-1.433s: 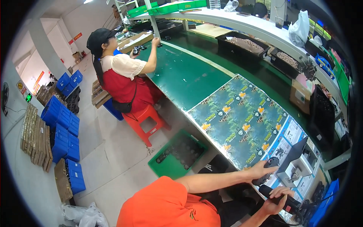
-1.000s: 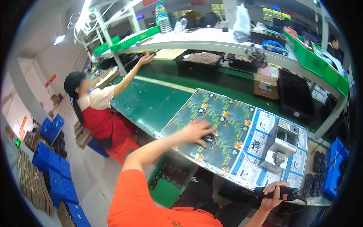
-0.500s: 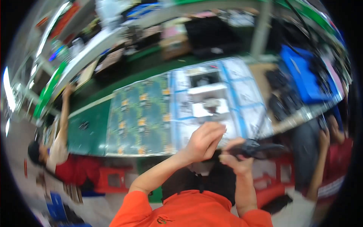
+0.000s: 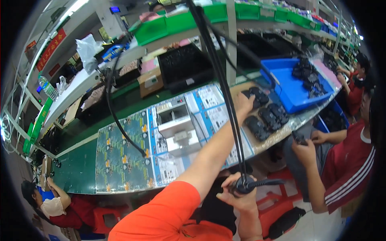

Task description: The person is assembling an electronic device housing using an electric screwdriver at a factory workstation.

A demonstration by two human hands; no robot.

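My left hand (image 4: 243,103) stretches across to the right side of the bench. Its fingers are closed on a black gamepad-shaped part (image 4: 259,95), partly hidden behind them. More black gamepad-shaped parts (image 4: 257,127) lie just nearer on a brown board. Close to my body, over the bench's front edge, my right hand (image 4: 244,197) grips a black corded tool (image 4: 242,184) that looks like an electric screwdriver. Black cords run upward from it, and a thin dark end points right. A white box-like fixture (image 4: 183,140) stands on the bench left of my left forearm.
A blue tray (image 4: 283,90) with black parts stands at the far right. Dark cables (image 4: 217,68) hang across the view. Patterned sheets (image 4: 122,156) cover the bench at left. A person in a dark red shirt (image 4: 345,164) sits close on the right, another (image 4: 60,205) at far left.
My left hand has gone from in front of the fixture to the black parts at right and taken hold of one. My right hand still holds the tool. The view has turned right.
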